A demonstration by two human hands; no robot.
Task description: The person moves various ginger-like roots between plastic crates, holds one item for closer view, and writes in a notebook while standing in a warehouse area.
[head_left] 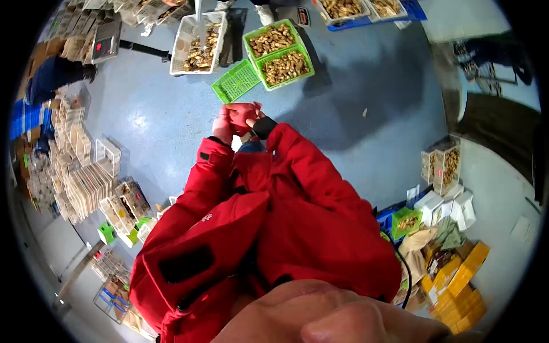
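Note:
Both my hands meet in front of my red jacket, above the blue floor. My left hand (pixel 222 126), pinkish and perhaps gloved, closes on the left side of a pinkish-red glove-like item (pixel 242 116); its exact kind is unclear. On the other side, the fingers of my right hand (pixel 255 119) grip the same item, below a dark cuff. Just beyond the hands lies a green slatted basket (pixel 235 81). Beside it, two green-lined baskets (pixel 285 67) hold brown, mushroom-like produce. A white basket (pixel 198 43) with similar produce stands farther left.
A scale (pixel 106 43) is at the upper left, near a person's dark-clothed leg (pixel 57 79). Stacked white baskets (pixel 86 191) line the left. More filled baskets (pixel 343 8) sit at the top. Clear bins (pixel 446 168) and yellow boxes (pixel 460 291) are at right.

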